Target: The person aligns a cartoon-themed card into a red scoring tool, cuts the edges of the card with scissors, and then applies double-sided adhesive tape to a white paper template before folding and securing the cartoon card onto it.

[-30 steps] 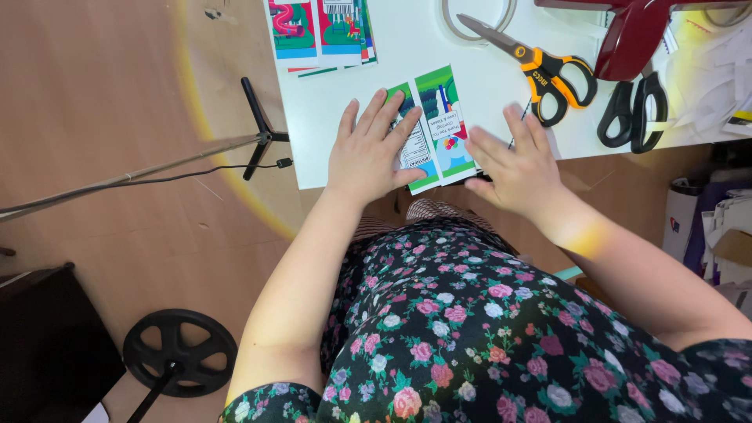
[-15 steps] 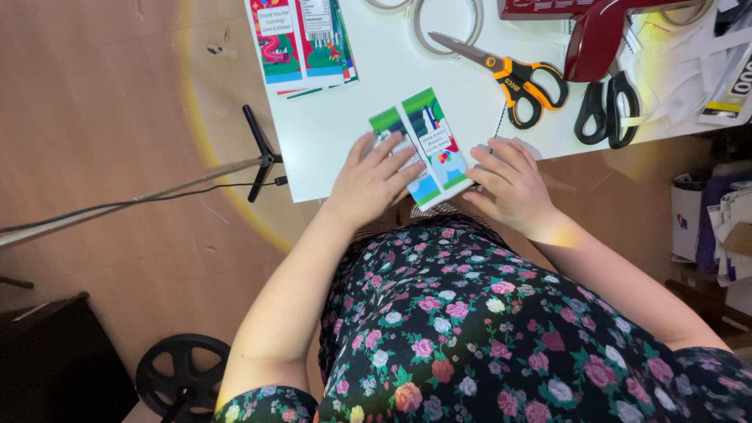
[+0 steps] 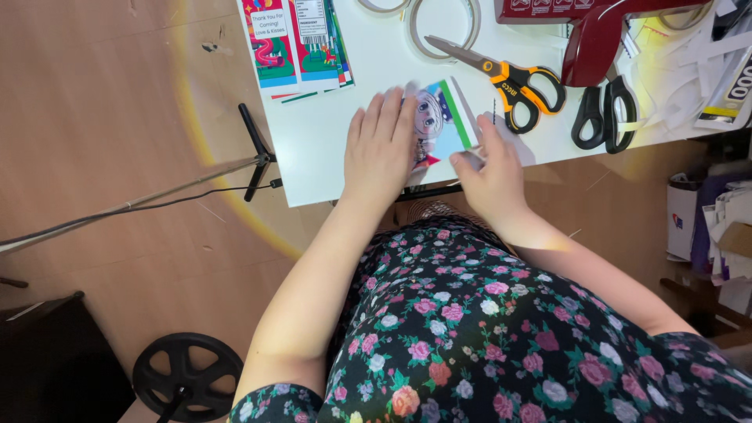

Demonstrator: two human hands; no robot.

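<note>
A printed paper sheet [image 3: 440, 119] with a cartoon face and a green stripe lies at the near edge of the white table [image 3: 329, 141]. My left hand [image 3: 381, 145] rests flat on its left part, fingers spread. My right hand [image 3: 489, 168] pinches the sheet's lower right edge between thumb and fingers, and part of the sheet is hidden under both hands.
A stack of colourful printed sheets [image 3: 294, 43] lies at the back left. Orange-handled scissors [image 3: 501, 72], black-handled scissors [image 3: 603, 116], tape rolls [image 3: 442, 27] and a dark red tape dispenser [image 3: 603, 31] sit at the back right. A tripod leg [image 3: 254, 149] stands left of the table.
The sheet has been turned so a cartoon face now shows. My left hand now lies flat on it and my right hand has moved to grip its right edge.
</note>
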